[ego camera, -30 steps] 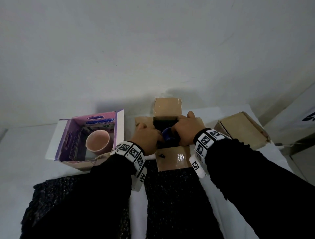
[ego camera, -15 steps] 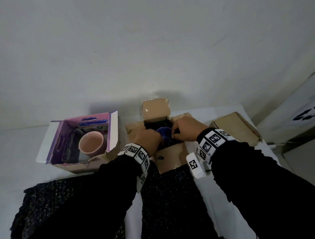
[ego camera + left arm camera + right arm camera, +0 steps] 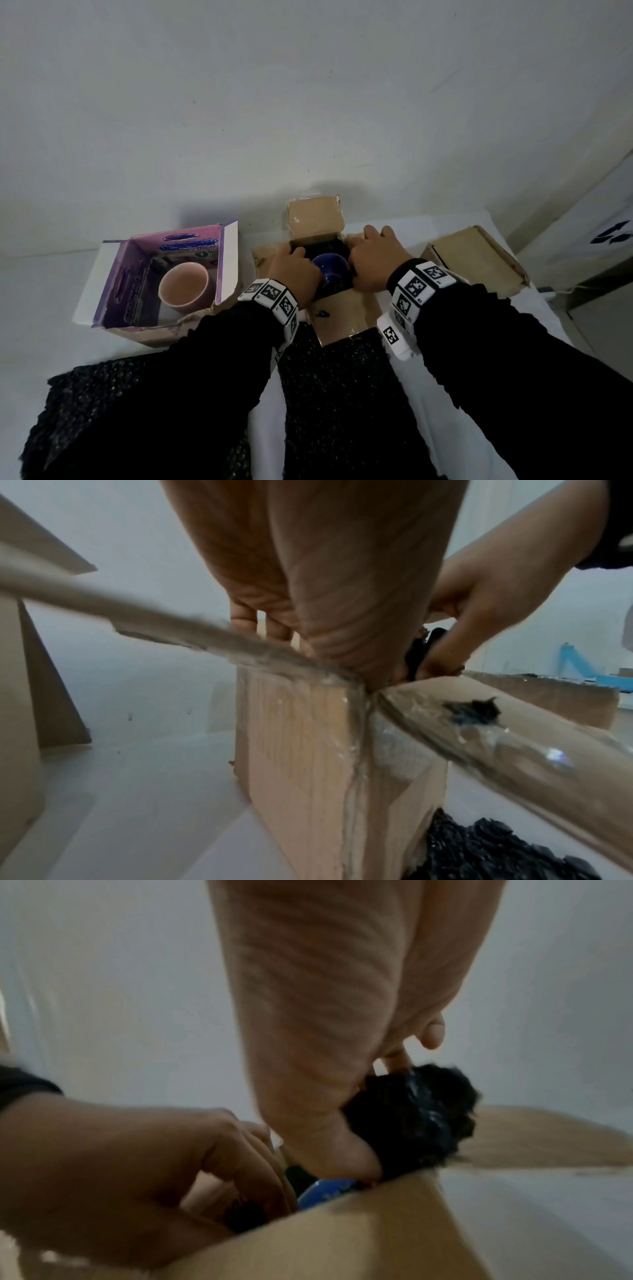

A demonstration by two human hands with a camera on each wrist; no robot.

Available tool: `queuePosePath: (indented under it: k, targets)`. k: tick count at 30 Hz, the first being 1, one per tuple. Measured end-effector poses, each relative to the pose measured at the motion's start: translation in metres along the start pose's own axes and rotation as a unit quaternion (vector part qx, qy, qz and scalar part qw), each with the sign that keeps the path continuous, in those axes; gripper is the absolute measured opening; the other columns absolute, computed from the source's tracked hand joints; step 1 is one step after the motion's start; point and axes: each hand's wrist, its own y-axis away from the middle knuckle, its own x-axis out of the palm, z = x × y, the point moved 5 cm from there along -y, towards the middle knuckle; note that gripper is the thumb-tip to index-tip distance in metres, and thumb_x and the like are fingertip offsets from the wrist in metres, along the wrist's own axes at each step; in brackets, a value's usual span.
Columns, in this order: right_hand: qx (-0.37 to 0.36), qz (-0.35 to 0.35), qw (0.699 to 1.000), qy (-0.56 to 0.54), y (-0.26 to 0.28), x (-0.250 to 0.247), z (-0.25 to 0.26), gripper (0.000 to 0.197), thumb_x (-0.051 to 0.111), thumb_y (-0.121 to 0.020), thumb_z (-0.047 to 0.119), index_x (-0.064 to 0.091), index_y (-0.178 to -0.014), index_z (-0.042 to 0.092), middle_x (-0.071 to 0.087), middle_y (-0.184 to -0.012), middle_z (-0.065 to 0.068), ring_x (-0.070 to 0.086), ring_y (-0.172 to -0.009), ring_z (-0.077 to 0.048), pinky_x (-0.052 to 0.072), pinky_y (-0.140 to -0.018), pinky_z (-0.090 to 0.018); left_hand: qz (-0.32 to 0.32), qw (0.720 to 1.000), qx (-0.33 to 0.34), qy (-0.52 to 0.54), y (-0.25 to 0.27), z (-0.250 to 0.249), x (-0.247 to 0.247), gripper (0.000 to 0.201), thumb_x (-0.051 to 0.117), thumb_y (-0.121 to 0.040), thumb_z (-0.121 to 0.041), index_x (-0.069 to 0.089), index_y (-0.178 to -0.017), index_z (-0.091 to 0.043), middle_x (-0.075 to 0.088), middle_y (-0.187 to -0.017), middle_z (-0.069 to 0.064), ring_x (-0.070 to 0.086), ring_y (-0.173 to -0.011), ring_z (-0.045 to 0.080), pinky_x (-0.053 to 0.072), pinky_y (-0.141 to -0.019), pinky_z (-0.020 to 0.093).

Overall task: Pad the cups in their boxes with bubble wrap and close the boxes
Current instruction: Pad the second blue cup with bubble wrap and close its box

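Head view: Both hands work inside the open brown box (image 3: 346, 308), the left hand (image 3: 294, 270) and right hand (image 3: 375, 263) flanking the blue cup (image 3: 329, 274); a second earlier the right hand sat nearer, so it has reached deeper along the far side.
Left wrist view: The left hand's fingers (image 3: 270, 620) dip behind the box edge; what they hold cannot be told.
Right wrist view: The right hand's fingers (image 3: 397, 1058) curl round a wad of black bubble wrap (image 3: 414, 1118), pushing it beside the cup.
Meaning: Padding appears underway; flaps remain open.
Waiting: The pink cup (image 3: 185, 286) sits unpadded in the purple box (image 3: 137, 274).
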Motion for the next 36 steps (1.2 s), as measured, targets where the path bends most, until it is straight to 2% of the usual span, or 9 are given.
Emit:
queuePosePath:
  k: [4, 10, 15, 18, 24, 28, 32, 34, 36]
  targets:
    - [0.011, 0.032, 0.999, 0.003, -0.006, -0.007, -0.006, 0.014, 0.054, -0.088, 0.034, 0.062, -0.095, 0.024, 0.059, -0.113, 0.001, 0.041, -0.116, -0.025, 0.026, -0.098, -0.046, 0.006, 1.0, 0.007, -0.012, 0.0, -0.001, -0.003, 0.026, 0.043, -0.098, -0.035, 0.067, -0.106, -0.028, 0.066, -0.103, -0.005, 0.047, -0.106, 0.021, 0.031, -0.091, 0.037]
    - [0.046, -0.077, 0.996, -0.025, -0.013, -0.008, -0.001, 0.027, 0.052, -0.089, 0.026, 0.057, -0.115, 0.018, 0.062, -0.111, -0.006, 0.056, -0.106, -0.028, 0.037, -0.09, -0.04, 0.012, 1.0, 0.015, -0.016, 0.0, -0.003, -0.003, 0.024, 0.043, -0.098, -0.029, 0.065, -0.108, -0.027, 0.064, -0.106, -0.005, 0.047, -0.106, 0.021, 0.03, -0.096, 0.038]
    - [0.065, -0.127, 0.99, 0.019, -0.006, -0.004, 0.011, 0.019, 0.047, -0.091, 0.019, 0.066, -0.086, 0.023, 0.067, -0.092, 0.0, 0.048, -0.104, -0.026, 0.029, -0.088, -0.04, 0.005, 1.0, 0.024, -0.017, -0.001, -0.001, -0.001, 0.023, 0.045, -0.097, -0.026, 0.064, -0.109, -0.026, 0.064, -0.108, -0.004, 0.048, -0.107, 0.021, 0.03, -0.099, 0.04]
    - [0.066, -0.152, 0.986, -0.002, 0.001, -0.003, 0.013, 0.016, 0.049, -0.087, 0.019, 0.064, -0.086, 0.022, 0.066, -0.093, 0.001, 0.04, -0.109, -0.028, 0.02, -0.087, -0.043, -0.016, 1.0, 0.022, 0.003, 0.0, 0.004, 0.004, 0.026, 0.044, -0.097, -0.024, 0.064, -0.114, -0.026, 0.064, -0.11, -0.005, 0.049, -0.107, 0.021, 0.031, -0.095, 0.037]
    - [0.072, -0.082, 0.992, -0.063, 0.012, 0.017, 0.015, 0.031, 0.049, -0.082, 0.025, 0.047, -0.112, 0.019, 0.053, -0.115, -0.006, 0.035, -0.119, -0.03, 0.015, -0.098, -0.049, -0.044, 0.998, -0.003, 0.042, -0.001, 0.012, 0.009, 0.024, 0.049, -0.095, -0.029, 0.064, -0.114, -0.03, 0.062, -0.106, -0.007, 0.052, -0.105, 0.018, 0.032, -0.095, 0.037]
    - [0.044, -0.07, 0.994, -0.075, 0.003, 0.008, 0.004, 0.018, 0.046, -0.09, 0.019, 0.052, -0.106, 0.022, 0.057, -0.108, -0.003, 0.038, -0.115, -0.027, 0.023, -0.093, -0.045, -0.1, 0.987, -0.03, 0.12, 0.001, 0.009, 0.01, 0.035, 0.035, -0.096, -0.046, 0.066, -0.106, -0.032, 0.065, -0.103, -0.009, 0.053, -0.102, 0.016, 0.029, -0.093, 0.04]
    - [0.018, -0.136, 0.99, -0.036, -0.002, 0.004, -0.003, 0.017, 0.048, -0.091, 0.023, 0.06, -0.102, 0.03, 0.062, -0.111, 0.006, 0.038, -0.111, -0.026, 0.022, -0.084, -0.041, -0.112, 0.97, 0.019, 0.216, 0.009, -0.015, 0.013, 0.042, 0.035, -0.096, -0.051, 0.052, -0.131, -0.035, 0.059, -0.127, -0.009, 0.047, -0.12, 0.015, 0.028, -0.103, 0.037]
    - [0.0, -0.115, 0.993, -0.042, -0.003, 0.01, -0.003, 0.021, 0.052, -0.091, 0.028, 0.064, -0.105, 0.036, 0.06, -0.112, 0.011, 0.036, -0.112, -0.024, 0.019, -0.083, -0.04, -0.095, 0.975, 0.028, 0.198, 0.01, -0.025, 0.023, 0.048, 0.041, -0.095, -0.049, 0.043, -0.14, -0.032, 0.053, -0.135, -0.007, 0.042, -0.126, 0.017, 0.023, -0.106, 0.036]
    - [-0.014, -0.104, 0.993, -0.054, -0.002, 0.011, -0.006, 0.018, 0.057, -0.088, 0.032, 0.067, -0.101, 0.041, 0.06, -0.105, 0.015, 0.036, -0.11, -0.021, 0.016, -0.081, -0.038, -0.126, 0.974, 0.012, 0.187, 0.011, -0.028, 0.027, 0.046, 0.042, -0.094, -0.045, 0.043, -0.139, -0.032, 0.054, -0.133, -0.008, 0.043, -0.124, 0.017, 0.022, -0.106, 0.035]
